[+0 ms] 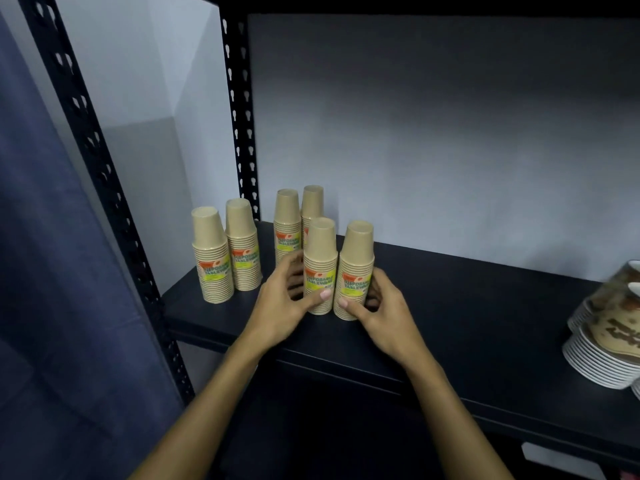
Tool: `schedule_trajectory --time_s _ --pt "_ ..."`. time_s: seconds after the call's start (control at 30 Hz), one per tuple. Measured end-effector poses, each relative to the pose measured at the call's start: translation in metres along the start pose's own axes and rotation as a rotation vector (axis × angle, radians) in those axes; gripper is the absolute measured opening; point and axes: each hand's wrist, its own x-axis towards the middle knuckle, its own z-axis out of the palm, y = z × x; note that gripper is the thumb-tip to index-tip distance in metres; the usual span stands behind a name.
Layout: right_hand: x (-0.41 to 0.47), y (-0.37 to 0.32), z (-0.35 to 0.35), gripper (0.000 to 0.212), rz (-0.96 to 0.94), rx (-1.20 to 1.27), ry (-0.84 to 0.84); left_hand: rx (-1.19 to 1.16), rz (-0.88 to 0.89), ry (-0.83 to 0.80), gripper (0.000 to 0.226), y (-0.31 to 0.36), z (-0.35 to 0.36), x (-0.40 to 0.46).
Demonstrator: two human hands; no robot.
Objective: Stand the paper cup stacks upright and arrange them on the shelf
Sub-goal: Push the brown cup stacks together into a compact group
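Note:
Several stacks of tan paper cups with yellow-green labels stand upside-down and upright on the black shelf. Two stand at the shelf's left end, two more at the back. Two front stacks stand side by side. My left hand grips the left front stack, thumb on its label. My right hand grips the right front stack, thumb at its lower front. Both stacks rest on the shelf.
A pile of white paper plates with a brown-patterned pack on top sits at the shelf's right end. A black perforated post rises behind the cups, another at the front left. A blue curtain hangs at left.

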Motion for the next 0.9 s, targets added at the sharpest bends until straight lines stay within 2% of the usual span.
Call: schedule_trajectory --time_s 0.07,0.37,0.53,0.7,0.9 --pt "0.000 0.001 0.002 0.059 0.008 -0.024 0.021 -0.001 -0.031 -0.025 0.070 -0.009 0.000 0.000" --pt "0.004 -0.001 -0.002 0.053 0.048 -0.058 0.059 0.040 -0.040 -0.119 0.066 -0.015 0.001 0.020" --pt "0.015 0.004 -0.015 0.057 0.050 -0.102 0.078 0.080 -0.013 -0.188 0.064 -0.013 0.015 0.043" --pt "0.033 0.019 -0.036 0.062 0.065 -0.105 0.103 0.234 0.008 -0.197 0.055 -0.020 0.041 0.071" --pt "0.063 0.039 -0.056 0.064 0.087 -0.070 0.125 0.242 -0.007 -0.245 0.064 -0.027 0.064 0.110"
